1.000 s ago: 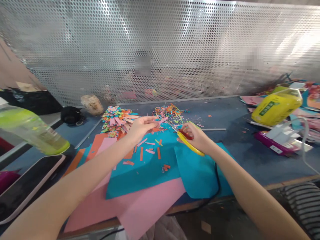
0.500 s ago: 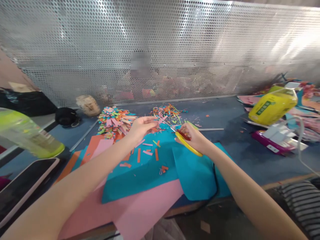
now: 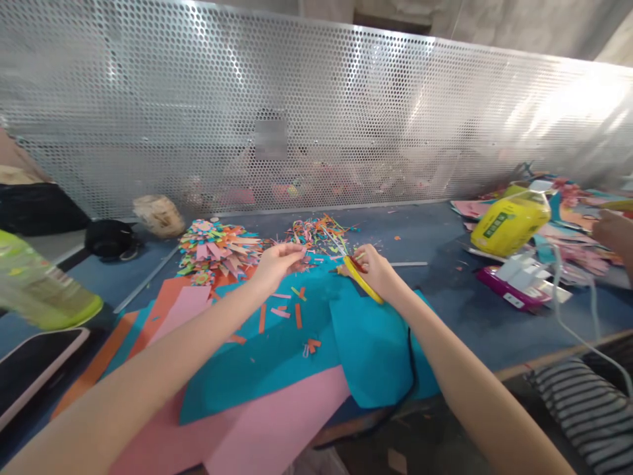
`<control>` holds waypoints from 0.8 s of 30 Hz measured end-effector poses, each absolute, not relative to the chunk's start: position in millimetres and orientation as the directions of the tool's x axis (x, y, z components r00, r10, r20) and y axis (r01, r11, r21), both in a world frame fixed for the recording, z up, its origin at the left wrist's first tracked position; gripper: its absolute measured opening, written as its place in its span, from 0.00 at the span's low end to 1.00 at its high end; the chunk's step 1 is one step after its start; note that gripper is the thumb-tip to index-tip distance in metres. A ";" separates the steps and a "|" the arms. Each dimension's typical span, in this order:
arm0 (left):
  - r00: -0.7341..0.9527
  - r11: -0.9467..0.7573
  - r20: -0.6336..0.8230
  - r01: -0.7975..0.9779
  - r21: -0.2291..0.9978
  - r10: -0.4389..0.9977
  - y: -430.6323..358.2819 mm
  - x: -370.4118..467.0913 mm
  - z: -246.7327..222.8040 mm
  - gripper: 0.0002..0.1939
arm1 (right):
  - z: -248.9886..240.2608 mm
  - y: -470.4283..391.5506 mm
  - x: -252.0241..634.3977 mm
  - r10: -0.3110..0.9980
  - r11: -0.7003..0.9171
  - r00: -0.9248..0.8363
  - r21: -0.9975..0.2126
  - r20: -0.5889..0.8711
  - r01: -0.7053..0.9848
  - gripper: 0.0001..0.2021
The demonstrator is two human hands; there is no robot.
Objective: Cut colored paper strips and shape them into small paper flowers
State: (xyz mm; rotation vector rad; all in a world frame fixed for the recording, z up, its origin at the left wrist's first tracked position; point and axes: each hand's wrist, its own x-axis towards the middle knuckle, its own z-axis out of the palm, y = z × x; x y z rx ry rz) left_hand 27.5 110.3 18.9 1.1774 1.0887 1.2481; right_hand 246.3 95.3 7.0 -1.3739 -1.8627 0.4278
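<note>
My right hand (image 3: 374, 272) grips scissors (image 3: 362, 282) with a yellow handle loop, their blades pointing up and left toward a heap of thin paper scraps (image 3: 321, 229). To the left, my left hand (image 3: 279, 264) is closed in a pinch; what sits between its fingertips is too small to make out. Both hands are over a blue paper sheet (image 3: 267, 353) strewn with small orange and pink strips (image 3: 299, 315). Near my left hand lies a layered bundle of multicoloured paper strips (image 3: 217, 247).
Pink sheets (image 3: 281, 422) lie under the blue one. At left are a green-tinted bottle (image 3: 49, 287) and a phone (image 3: 34, 376). A yellow bottle (image 3: 509, 221) and purple box (image 3: 512, 290) stand right, near another person's hand (image 3: 616, 234). Behind rises a perforated metal panel (image 3: 316, 86).
The view has turned rightward, bringing another person's hand in at the right edge. The scissor blades now point more upward, away from my left fingertips, where a pink strip showed before.
</note>
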 end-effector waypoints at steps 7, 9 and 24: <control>0.067 -0.065 0.065 0.007 0.998 0.996 87.8 24.1 15.0 0.18 | 5.1 85.6 239.7 0.891 0.451 -0.213 -0.734 0.401 0.508 0.21; 0.070 -0.062 0.060 0.033 0.998 0.996 80.0 23.8 15.8 0.15 | 4.9 82.7 237.9 0.894 0.448 -0.231 -0.771 0.383 0.453 0.20; 0.042 -0.121 0.122 -0.028 0.992 0.992 11.2 4.2 26.9 0.08 | 7.7 55.8 217.1 0.898 0.265 -0.410 -0.939 0.158 0.218 0.20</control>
